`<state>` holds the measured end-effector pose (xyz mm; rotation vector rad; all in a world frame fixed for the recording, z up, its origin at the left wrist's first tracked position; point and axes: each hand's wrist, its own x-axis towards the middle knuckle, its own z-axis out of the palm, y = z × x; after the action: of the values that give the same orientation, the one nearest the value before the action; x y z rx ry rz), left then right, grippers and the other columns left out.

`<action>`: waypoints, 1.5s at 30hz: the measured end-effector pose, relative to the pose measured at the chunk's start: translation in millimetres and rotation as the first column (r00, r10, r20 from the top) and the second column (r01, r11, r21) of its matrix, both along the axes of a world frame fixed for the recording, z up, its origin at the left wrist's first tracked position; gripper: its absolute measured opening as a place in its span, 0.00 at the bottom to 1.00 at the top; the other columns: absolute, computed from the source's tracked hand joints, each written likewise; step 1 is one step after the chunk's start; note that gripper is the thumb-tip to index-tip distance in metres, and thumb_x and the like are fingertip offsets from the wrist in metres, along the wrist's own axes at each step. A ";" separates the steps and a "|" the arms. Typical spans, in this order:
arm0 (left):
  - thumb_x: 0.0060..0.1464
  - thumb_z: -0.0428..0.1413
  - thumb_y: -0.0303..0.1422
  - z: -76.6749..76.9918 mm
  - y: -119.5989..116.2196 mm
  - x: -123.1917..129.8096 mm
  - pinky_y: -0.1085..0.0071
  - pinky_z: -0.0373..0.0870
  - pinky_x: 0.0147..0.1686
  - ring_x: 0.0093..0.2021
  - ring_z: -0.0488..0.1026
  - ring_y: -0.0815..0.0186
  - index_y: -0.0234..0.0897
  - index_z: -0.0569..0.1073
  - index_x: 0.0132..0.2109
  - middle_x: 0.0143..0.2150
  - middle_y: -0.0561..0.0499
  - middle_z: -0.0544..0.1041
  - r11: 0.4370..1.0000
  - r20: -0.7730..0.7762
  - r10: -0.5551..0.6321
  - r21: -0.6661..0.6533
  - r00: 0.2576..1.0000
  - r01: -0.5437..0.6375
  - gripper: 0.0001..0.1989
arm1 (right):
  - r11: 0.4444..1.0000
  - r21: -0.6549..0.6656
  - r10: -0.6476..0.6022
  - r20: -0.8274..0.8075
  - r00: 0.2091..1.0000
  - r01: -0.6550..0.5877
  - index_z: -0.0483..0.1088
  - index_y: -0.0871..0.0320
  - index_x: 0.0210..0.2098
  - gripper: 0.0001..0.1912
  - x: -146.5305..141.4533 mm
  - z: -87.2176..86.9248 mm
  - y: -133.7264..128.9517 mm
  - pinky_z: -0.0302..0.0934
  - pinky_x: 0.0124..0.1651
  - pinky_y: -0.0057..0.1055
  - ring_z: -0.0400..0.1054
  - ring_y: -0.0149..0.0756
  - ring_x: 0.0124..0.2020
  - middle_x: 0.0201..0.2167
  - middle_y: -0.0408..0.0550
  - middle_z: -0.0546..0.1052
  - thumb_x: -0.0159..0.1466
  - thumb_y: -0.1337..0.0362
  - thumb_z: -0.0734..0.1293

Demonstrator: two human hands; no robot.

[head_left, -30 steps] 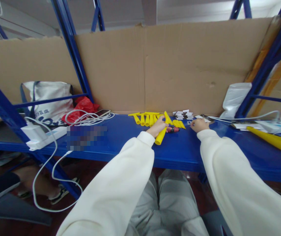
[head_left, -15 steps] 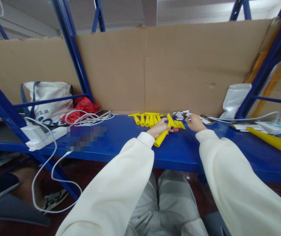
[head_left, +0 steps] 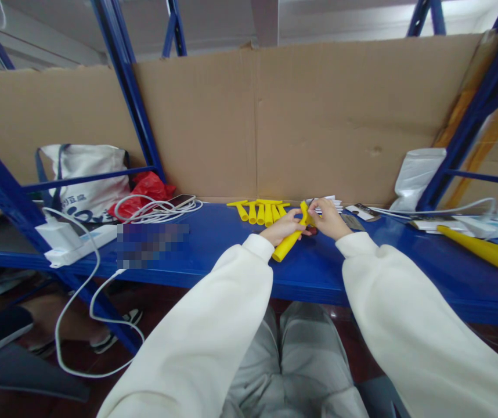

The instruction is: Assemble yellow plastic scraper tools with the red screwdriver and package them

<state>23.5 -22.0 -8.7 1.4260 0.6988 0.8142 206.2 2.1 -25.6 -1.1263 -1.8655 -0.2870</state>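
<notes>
Left hand steadies a T-shaped yellow tool while the right works at its head

The left hand (head_left: 287, 227) has its fingers curled closed around the neck of the T-shaped yellow tool (head_left: 286, 247), above the blue shelf (head_left: 214, 247). That grip seems chosen to leave the crosspiece free: the handle's wide end slants toward the person, the head away, within reach of the right hand (head_left: 328, 218). The right fingers are bent close together at the head; whether they pinch anything is hidden. A reddish object (head_left: 312, 230) shows partly beneath the hands.

Similar yellow tools (head_left: 261, 216) lie in a row by the cardboard panel (head_left: 345, 128), heads away, probably to keep them tidy. White packets (head_left: 338, 204) sit behind the right hand, and a small grey flat piece (head_left: 353, 223) lies just beside it, conveniently near
</notes>
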 end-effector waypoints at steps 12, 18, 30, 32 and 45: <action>0.53 0.55 0.13 2.6 -1.7 0.8 0.77 0.69 0.27 0.28 0.78 0.70 0.36 0.62 0.64 0.39 0.49 0.79 1.000 0.018 0.017 -0.023 1.000 -0.017 0.33 | 0.998 0.063 -0.005 -0.006 1.000 0.005 0.66 0.52 0.31 0.04 -7.4 3.5 -8.2 0.63 0.52 0.48 0.69 0.49 0.45 0.38 0.54 0.77 0.63 0.64 0.63; 0.53 0.55 0.13 2.8 -1.5 -0.6 0.76 0.70 0.28 0.28 0.79 0.69 0.35 0.63 0.63 0.37 0.50 0.79 0.999 0.058 0.001 -0.034 0.998 0.001 0.32 | 0.999 0.027 -0.032 -0.027 0.999 0.032 0.68 0.52 0.32 0.05 -9.8 5.5 -12.4 0.62 0.55 0.49 0.69 0.50 0.47 0.40 0.55 0.77 0.64 0.63 0.62; 0.52 0.55 0.13 2.6 -0.3 -2.2 0.77 0.68 0.27 0.27 0.79 0.69 0.35 0.63 0.60 0.33 0.54 0.76 0.998 0.106 -0.035 -0.043 0.994 0.040 0.30 | 1.000 0.011 -0.028 -0.089 0.996 0.029 0.69 0.53 0.33 0.04 -11.7 4.6 -12.0 0.61 0.55 0.50 0.69 0.51 0.47 0.41 0.56 0.77 0.64 0.63 0.62; 0.52 0.54 0.12 3.0 -0.4 -1.8 0.77 0.68 0.27 0.27 0.79 0.69 0.36 0.63 0.60 0.34 0.54 0.76 0.998 0.107 -0.033 -0.042 0.994 0.038 0.30 | 0.999 0.018 -0.035 -0.099 0.994 0.037 0.68 0.53 0.33 0.04 -12.7 4.0 -12.3 0.61 0.55 0.49 0.69 0.51 0.48 0.41 0.56 0.77 0.64 0.63 0.63; 0.52 0.57 0.14 2.1 0.1 -4.3 0.78 0.67 0.27 0.27 0.78 0.70 0.38 0.64 0.61 0.35 0.53 0.78 0.997 0.098 -0.078 -0.012 0.992 0.079 0.31 | 0.958 -0.185 0.098 -0.504 0.858 -0.218 0.64 0.51 0.34 0.14 -7.4 -5.9 6.1 0.67 0.52 0.44 0.70 0.43 0.46 0.39 0.48 0.75 0.58 0.51 0.69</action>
<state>19.2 -21.9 -6.6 1.3812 0.5705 0.8090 198.8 8.3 -31.5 -1.0689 -1.5401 0.3072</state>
